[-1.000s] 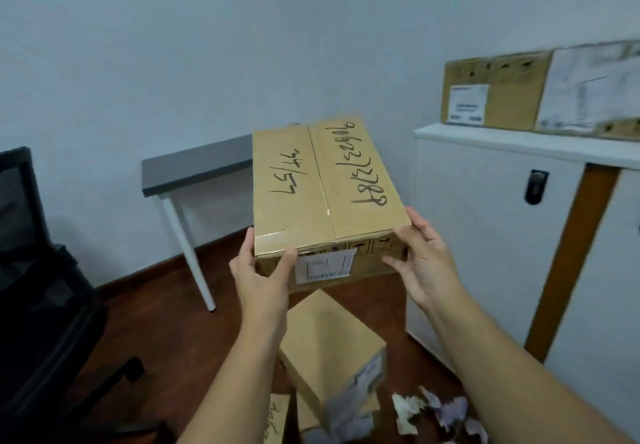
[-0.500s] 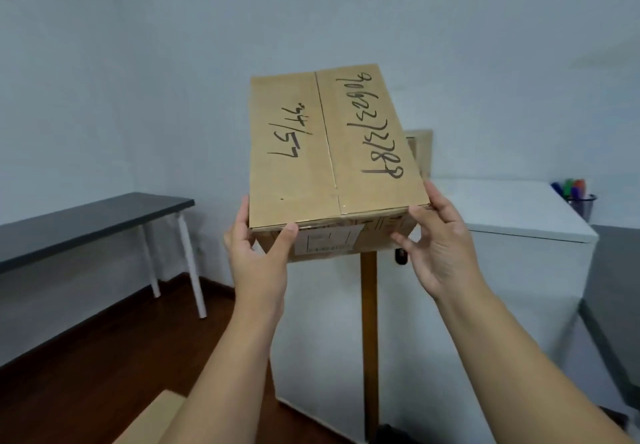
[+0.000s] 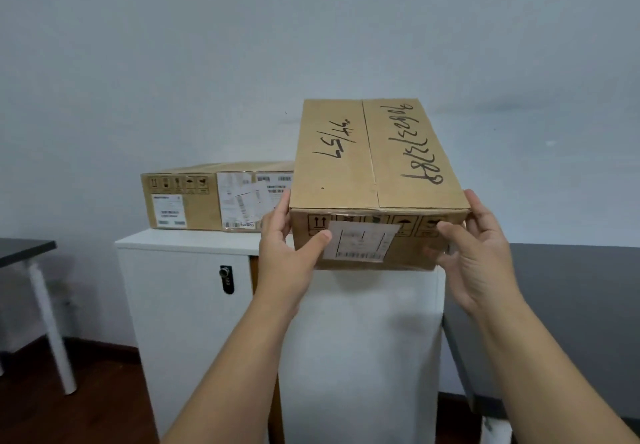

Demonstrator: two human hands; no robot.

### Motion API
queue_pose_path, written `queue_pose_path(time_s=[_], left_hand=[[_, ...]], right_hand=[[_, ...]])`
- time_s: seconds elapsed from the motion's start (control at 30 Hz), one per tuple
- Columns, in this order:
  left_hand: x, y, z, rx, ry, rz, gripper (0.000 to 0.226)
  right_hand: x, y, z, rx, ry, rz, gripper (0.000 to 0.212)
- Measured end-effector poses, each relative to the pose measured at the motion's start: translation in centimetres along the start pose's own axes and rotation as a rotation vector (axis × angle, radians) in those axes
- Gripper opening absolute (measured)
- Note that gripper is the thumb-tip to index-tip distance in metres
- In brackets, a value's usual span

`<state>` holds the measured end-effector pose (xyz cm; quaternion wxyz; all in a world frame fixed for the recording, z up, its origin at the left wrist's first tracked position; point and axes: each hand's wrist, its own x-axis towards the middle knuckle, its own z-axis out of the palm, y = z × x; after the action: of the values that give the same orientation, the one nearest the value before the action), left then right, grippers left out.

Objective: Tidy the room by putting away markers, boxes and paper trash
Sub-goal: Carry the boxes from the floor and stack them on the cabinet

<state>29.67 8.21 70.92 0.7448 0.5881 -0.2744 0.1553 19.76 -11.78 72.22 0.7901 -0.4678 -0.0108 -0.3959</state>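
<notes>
A brown cardboard box (image 3: 377, 180), marked with black handwriting and a white label, is gripped at its near corners by the left hand (image 3: 289, 256) and right hand (image 3: 479, 253), above the white cabinet (image 3: 187, 291).

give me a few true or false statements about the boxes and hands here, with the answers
1. Both hands hold the handwritten box. True: the left hand and right hand grip its near end.
2. A second box sits on the white cabinet. True.
3. The held box has its flaps open. False: its flaps are closed.
4. The cabinet door stands open. False: it is closed, with its lock showing.
5. The second box is plain. False: it carries several labels.
</notes>
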Motion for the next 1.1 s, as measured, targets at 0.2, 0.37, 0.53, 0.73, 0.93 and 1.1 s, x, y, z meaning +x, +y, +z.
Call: queue_pose_path(time_s=[0.2,0.37,0.53,0.73,0.93,1.1], left_hand=[[2.0,-1.3,1.8,0.002,-0.02,-0.082,0.083],[2.4,-2.9,2.9,0.05,-0.017,-0.11,0.087],[2.8,-5.3,4.7,0.35,-0.125,0.012,0.086],[4.2,-9.8,5.2,0.773,-0.304,0.042,0.084],[7.7,-12.5,3.5,1.101,-0.399,0.012,0.071],[9.6,-13.7,3.2,1.189,-0.453,-0.043,0.064]], right_hand=[[2.0,-1.1,-0.9,-0.109,0.0,0.0,0.065],[3.5,0.3,-1.4,-0.264,-0.062,0.005,0.067],[5.8,2.0,-2.1,-0.852,-0.139,-0.207,0.069],[9.9,5.8,-3.4,-1.065,-0.103,-0.032,0.06],[14.2,8.0,-3.2,-1.295,-0.143,0.076,0.059],[16.7,9.3,-2.8,-1.398,-0.167,0.078,0.057]])
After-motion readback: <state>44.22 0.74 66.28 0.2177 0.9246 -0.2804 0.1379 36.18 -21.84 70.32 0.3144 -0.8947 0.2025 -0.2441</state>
